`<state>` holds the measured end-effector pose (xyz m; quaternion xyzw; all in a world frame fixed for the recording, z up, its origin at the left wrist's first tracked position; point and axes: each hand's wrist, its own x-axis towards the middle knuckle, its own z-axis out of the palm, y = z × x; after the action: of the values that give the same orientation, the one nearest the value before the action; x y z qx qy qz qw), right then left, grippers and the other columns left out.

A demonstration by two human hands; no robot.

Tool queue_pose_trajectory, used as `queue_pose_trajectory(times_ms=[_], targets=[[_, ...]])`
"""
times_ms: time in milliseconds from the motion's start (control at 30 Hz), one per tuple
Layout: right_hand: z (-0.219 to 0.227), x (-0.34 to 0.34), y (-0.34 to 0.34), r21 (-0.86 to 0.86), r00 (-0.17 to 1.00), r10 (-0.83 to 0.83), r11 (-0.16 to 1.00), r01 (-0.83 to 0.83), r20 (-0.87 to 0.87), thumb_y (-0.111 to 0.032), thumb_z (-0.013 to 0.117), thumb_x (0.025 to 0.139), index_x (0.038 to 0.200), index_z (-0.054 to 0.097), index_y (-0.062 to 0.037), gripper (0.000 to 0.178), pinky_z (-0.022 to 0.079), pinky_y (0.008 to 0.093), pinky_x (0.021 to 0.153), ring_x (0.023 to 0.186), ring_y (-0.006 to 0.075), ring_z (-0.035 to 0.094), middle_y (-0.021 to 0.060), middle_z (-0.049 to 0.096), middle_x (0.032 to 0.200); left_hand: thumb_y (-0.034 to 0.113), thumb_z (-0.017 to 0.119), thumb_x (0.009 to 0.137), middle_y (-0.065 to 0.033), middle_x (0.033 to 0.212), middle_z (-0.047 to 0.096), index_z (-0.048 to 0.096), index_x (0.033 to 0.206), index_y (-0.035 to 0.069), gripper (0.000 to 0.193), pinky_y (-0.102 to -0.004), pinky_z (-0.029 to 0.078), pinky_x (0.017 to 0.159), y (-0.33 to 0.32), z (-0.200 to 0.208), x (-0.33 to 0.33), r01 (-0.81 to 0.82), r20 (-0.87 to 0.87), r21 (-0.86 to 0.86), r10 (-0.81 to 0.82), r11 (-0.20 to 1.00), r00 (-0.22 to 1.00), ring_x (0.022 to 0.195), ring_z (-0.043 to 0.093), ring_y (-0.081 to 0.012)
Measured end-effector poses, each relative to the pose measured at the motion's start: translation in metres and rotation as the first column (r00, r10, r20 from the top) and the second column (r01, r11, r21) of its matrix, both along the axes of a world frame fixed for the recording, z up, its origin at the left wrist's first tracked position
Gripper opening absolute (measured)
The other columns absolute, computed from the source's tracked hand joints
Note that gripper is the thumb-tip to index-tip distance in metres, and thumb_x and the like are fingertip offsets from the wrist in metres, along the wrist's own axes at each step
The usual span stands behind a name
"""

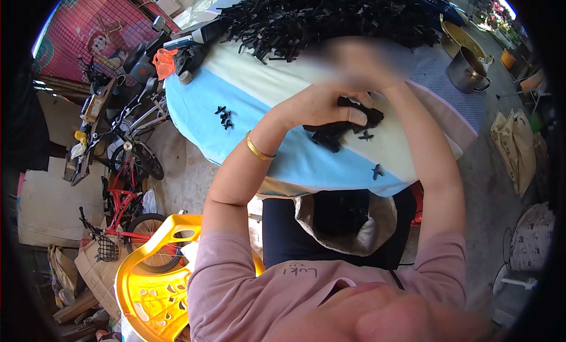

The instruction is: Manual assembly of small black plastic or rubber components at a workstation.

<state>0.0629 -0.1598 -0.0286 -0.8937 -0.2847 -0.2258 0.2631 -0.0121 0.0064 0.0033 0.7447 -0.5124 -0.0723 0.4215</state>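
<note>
A striped blue and cream cloth point(206, 127) covers the table before me. My left hand point(318, 101) curls over the cloth with its fingers closed around small black pieces point(372, 117); more black pieces point(326, 140) lie just beneath it. Right beside and beyond it is my right hand point(367, 68), smeared by blur, so its fingers and anything in them cannot be made out. Past both hands spreads a large heap of short black strips point(330, 18). Small black cross-shaped pieces point(377, 172) lie loose near the front edge, and several more point(224, 117) at the left.
An open pale cloth bag point(383, 224) sits at my lap below the table edge. A metal pot point(467, 71) stands at the table's right. On the left are a yellow plastic chair point(147, 289) and a red bicycle point(121, 203); brown sacks point(513, 147) are at the right.
</note>
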Motion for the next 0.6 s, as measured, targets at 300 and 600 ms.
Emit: queue_pose_trajectory(times_ms=[300, 600], targets=[[-0.002, -0.001, 0.006, -0.155, 0.999, 0.049, 0.987, -0.048, 0.002, -0.008, 0.058, 0.073, 0.081, 0.061, -0.0046, 0.01, 0.047, 0.0335, 0.068, 0.077, 0.0254, 0.059, 0.0044, 0.059, 0.098, 0.013, 0.055, 0.083, -0.0062, 0.084, 0.06, 0.055, 0.099, -0.003, 0.022, -0.0225, 0.048, 0.063, 0.019, -0.01, 0.043, -0.67, -0.525, -0.465, 0.429, 0.579, 0.735, 0.073, 0.056, -0.0107], [0.028, -0.042, 0.012, 0.017, 0.935, 0.178, 0.981, -0.192, 0.307, -0.003, 0.06, 0.07, 0.082, 0.061, -0.0041, 0.012, 0.05, 0.0289, 0.061, 0.072, 0.0231, 0.061, 0.0045, 0.058, 0.106, 0.038, 0.041, 0.089, -0.0202, 0.109, 0.052, 0.035, 0.125, -0.001, 0.054, -0.035, 0.045, 0.088, 0.045, -0.004, 0.057, -0.233, -0.833, -0.383, -0.226, 0.894, 0.504, 0.102, 0.054, -0.0289]])
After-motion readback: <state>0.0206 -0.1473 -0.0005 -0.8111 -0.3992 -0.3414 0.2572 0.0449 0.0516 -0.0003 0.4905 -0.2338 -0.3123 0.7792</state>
